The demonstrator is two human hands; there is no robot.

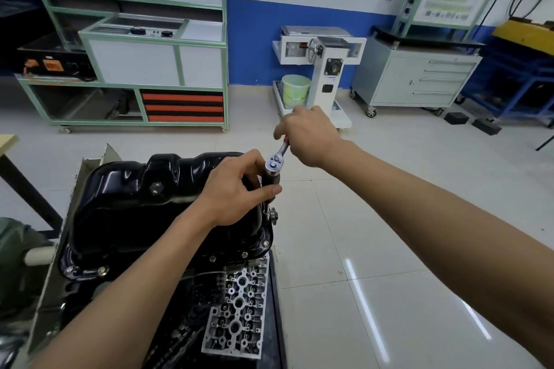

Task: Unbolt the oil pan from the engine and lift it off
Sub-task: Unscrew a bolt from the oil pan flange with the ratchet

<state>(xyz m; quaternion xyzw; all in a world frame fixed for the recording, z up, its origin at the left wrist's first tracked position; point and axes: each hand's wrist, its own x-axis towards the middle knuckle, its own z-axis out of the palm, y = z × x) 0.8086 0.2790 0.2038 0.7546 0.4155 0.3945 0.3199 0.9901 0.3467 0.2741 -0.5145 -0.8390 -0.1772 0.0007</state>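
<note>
A training workshop: wiring-diagram trainer bench (pixel 126 38), tool cabinet (pixel 416 77), engine (pixel 236 308).

Bright, even indoor light. White streaks of glare lie on the glossy floor (pixel 419 293), highlights on the black oil pan (pixel 126 188). Straight lines bow toward the edges; corners look soft.

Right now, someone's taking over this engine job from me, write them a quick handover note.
Left hand grips the extension under the chrome ratchet wrench's head. Right hand grips its handle. The wrench stands at the right rim of the glossy black metal oil pan, which sits on the engine. Near-edge flange bolts are in place. Left: remove them, lift the pan off.
</note>
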